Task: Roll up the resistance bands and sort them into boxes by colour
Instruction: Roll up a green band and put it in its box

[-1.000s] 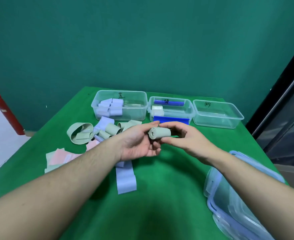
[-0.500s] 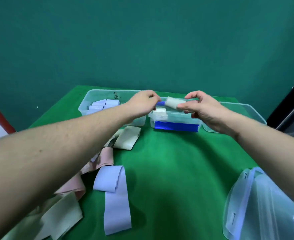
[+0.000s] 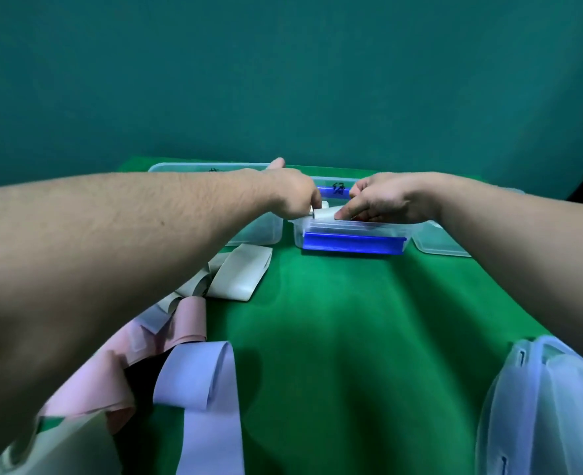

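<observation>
Rolled pale green band (image 3: 326, 212) sits at the near-left rim of the middle box (image 3: 351, 231), the clear one with a blue clip on its front wall. Both hands are on it. Left hand (image 3: 291, 193) pinches the left end of the roll with fingers curled down; right hand (image 3: 379, 200) holds the right end between thumb and fingertips. Whether the roll already rests on the contents of the box or hangs just above them cannot be told from here.

Step in hand, by my reading: placing a finished roll into its colour box. Next move calls for letting go without the roll springing open, so it should probably be wedged against the rolls already inside, then both hands go back for a loose band.

Left box (image 3: 259, 231) stands just beside the middle one, mostly hidden by the left forearm. Right box (image 3: 437, 246) is partly behind the right wrist.

Loose bands lie on the green cloth table (image 3: 351, 337) at near left: pale green strips (image 3: 242, 272), a pink one (image 3: 187, 320), a lilac one (image 3: 201, 389). Clear lids (image 3: 540, 406) are stacked at near right. Teal wall (image 3: 283, 80) behind.
</observation>
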`<act>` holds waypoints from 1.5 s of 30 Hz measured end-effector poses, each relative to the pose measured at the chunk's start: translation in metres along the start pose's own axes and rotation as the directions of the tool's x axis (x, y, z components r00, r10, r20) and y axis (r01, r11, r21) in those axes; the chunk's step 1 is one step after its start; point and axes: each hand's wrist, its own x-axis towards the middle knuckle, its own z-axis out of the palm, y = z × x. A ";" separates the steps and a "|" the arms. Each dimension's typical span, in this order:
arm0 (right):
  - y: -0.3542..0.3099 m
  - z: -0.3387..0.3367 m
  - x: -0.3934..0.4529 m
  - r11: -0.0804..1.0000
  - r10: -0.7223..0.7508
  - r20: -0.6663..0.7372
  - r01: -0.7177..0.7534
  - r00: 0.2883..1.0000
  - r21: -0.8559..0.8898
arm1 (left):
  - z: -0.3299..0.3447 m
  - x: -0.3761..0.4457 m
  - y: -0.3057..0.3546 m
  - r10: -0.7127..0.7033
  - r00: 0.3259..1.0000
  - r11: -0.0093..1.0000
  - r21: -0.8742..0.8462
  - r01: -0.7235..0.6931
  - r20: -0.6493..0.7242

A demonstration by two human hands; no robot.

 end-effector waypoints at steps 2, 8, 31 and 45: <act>-0.001 0.000 0.003 0.998 0.058 0.067 -0.057 0.996 -0.009 | 0.002 0.001 0.003 0.006 1.000 0.999 0.038 -0.006 0.006; -0.002 0.004 0.021 0.982 0.183 0.169 -0.173 0.968 -0.073 | 0.006 0.004 0.006 -0.050 0.998 0.999 -0.011 0.050 0.024; -0.012 0.021 0.021 0.948 0.238 0.105 -0.207 0.966 -0.242 | 0.007 0.000 0.007 -0.079 0.997 0.995 -0.062 0.078 -0.013; -0.002 0.020 -0.032 0.992 -0.082 -0.369 0.040 0.926 -0.122 | -0.006 -0.033 0.009 -0.034 0.986 0.996 -0.086 0.020 -0.164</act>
